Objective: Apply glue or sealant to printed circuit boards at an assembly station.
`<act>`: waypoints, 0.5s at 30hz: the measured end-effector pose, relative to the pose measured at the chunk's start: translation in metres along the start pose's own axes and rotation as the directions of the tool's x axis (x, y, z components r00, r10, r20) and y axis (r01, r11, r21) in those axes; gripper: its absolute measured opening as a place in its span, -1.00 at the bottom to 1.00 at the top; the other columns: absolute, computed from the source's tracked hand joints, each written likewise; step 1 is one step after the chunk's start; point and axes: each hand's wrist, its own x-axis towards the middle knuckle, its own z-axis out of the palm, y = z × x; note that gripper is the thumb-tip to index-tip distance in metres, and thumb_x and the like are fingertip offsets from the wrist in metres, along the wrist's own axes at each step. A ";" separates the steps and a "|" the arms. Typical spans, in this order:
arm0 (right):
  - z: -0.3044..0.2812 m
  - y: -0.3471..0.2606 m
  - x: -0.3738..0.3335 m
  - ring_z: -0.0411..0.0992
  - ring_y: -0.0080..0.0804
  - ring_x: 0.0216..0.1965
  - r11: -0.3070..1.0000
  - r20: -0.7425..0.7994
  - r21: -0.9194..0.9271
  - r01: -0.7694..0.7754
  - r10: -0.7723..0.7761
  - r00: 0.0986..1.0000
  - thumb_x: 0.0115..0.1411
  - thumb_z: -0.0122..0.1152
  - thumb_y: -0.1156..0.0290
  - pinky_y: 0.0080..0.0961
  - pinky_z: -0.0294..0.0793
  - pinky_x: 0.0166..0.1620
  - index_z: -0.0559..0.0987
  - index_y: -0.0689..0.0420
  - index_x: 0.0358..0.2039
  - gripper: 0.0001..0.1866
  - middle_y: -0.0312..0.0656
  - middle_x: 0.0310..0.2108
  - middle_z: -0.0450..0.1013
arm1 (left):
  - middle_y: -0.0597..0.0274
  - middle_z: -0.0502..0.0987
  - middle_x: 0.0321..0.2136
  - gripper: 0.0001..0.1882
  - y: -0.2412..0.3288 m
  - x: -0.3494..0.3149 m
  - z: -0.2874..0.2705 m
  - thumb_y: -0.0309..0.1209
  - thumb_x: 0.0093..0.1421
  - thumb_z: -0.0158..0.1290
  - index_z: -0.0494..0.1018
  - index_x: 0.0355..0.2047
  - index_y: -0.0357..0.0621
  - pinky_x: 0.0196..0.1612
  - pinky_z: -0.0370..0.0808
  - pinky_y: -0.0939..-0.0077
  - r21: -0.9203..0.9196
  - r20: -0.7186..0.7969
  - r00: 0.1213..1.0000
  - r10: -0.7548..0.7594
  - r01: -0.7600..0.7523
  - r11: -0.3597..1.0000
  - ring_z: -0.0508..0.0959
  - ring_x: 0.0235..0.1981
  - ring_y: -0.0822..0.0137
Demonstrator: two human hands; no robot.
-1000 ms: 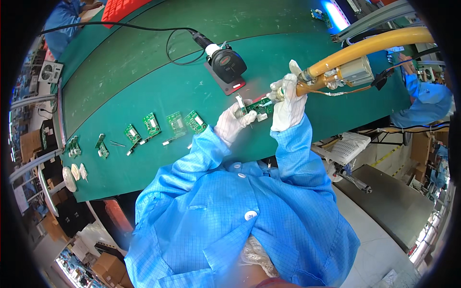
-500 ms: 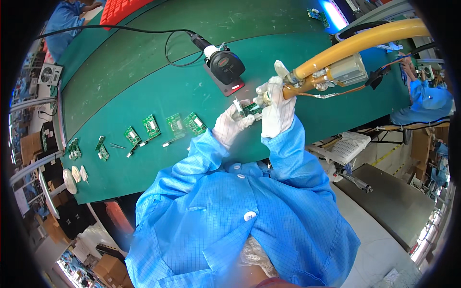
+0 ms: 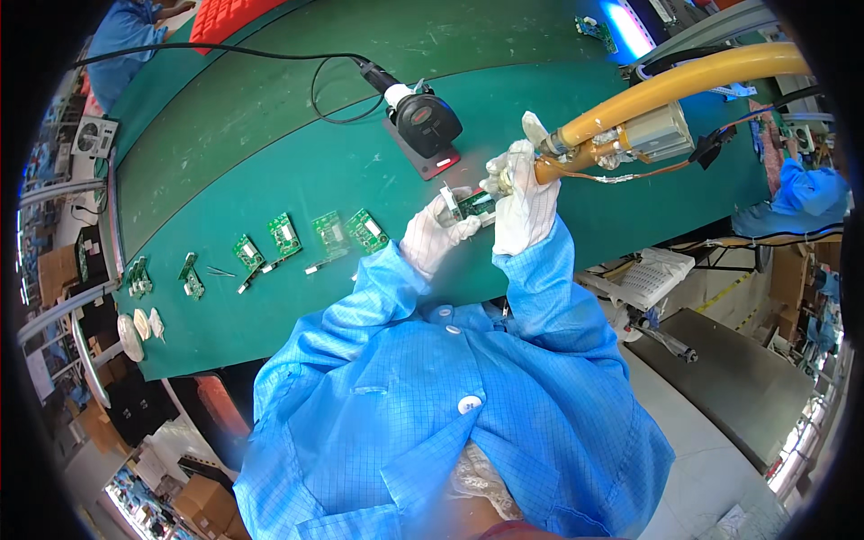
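Note:
A small green circuit board (image 3: 473,206) with a pale part at its left end is gripped in my gloved left hand (image 3: 428,239), over the table's near side. My gloved right hand (image 3: 526,203) is wrapped round the front of a gun-like tool (image 3: 569,164) fed by a thick yellow hose (image 3: 697,76). The tool's tip points down and left at the board; whether it touches cannot be seen. A white lever stands up above my right hand. Left of my hands, several green circuit boards (image 3: 367,231) lie in a loose row on the table.
Beyond my hands stands a black barcode scanner (image 3: 427,124) with its cable running left. Tweezers (image 3: 221,273) and small white objects (image 3: 131,337) lie at the table's left. A red keyboard (image 3: 218,22) sits at the far left. People in blue (image 3: 792,205) are at the right and far left.
Both my hands, the board and the tool keep nearly the same pose, with only a slight shift. The person at the right has moved, and the hand seen there before no longer shows clearly.

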 end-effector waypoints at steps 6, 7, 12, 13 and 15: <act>0.001 0.000 0.003 0.33 -0.61 -0.42 0.992 0.022 0.129 0.001 -0.003 1.000 0.24 0.14 0.24 -0.66 0.46 -0.42 0.22 0.06 0.21 -0.43 -0.35 -0.37 0.27 | 0.29 0.50 -0.17 -0.33 0.006 -0.004 0.005 -0.21 0.07 0.25 0.27 0.11 -0.26 -0.16 0.41 0.61 -0.125 -0.014 1.000 0.002 -0.004 0.992 0.46 -0.24 0.51; 0.000 0.001 0.003 0.32 -0.62 -0.42 0.988 0.023 0.154 -0.004 0.000 1.000 0.23 0.16 0.26 -0.68 0.46 -0.43 0.22 0.06 0.21 -0.43 -0.36 -0.37 0.25 | 0.29 0.50 -0.17 -0.33 0.005 -0.004 0.005 -0.21 0.07 0.25 0.27 0.11 -0.26 -0.16 0.41 0.61 -0.125 -0.014 1.000 0.003 -0.004 0.992 0.46 -0.24 0.51; -0.001 -0.001 0.003 0.35 -0.55 -0.42 0.999 0.029 -0.031 0.019 -0.018 0.999 0.31 -0.06 0.23 -0.59 0.45 -0.39 0.18 0.08 0.24 -0.48 -0.26 -0.36 0.35 | 0.27 0.50 -0.17 -0.35 -0.002 -0.001 0.001 -0.23 0.08 0.24 0.28 0.10 -0.24 -0.15 0.43 0.58 -0.032 -0.023 0.999 0.023 -0.023 0.999 0.48 -0.22 0.50; 0.001 -0.003 0.002 0.33 -0.58 -0.45 1.000 0.005 -0.005 -0.010 0.010 1.000 0.32 -0.06 0.11 -0.58 0.47 -0.38 0.20 0.04 0.23 -0.47 -0.29 -0.41 0.35 | 0.27 0.50 -0.17 -0.35 -0.003 -0.001 0.000 -0.23 0.08 0.24 0.28 0.10 -0.24 -0.15 0.43 0.58 -0.032 -0.024 0.999 0.023 -0.024 0.999 0.48 -0.22 0.50; 0.001 -0.003 0.001 0.33 -0.56 -0.45 1.000 -0.005 -0.021 -0.004 0.004 1.000 0.33 -0.10 0.09 -0.56 0.46 -0.36 0.19 0.04 0.24 -0.46 -0.26 -0.42 0.37 | 0.11 0.47 -0.10 -0.40 0.000 -0.001 -0.001 -0.38 0.11 0.20 0.23 0.11 -0.32 0.00 0.44 0.47 -0.100 0.005 1.000 -0.006 0.007 0.995 0.48 -0.08 0.37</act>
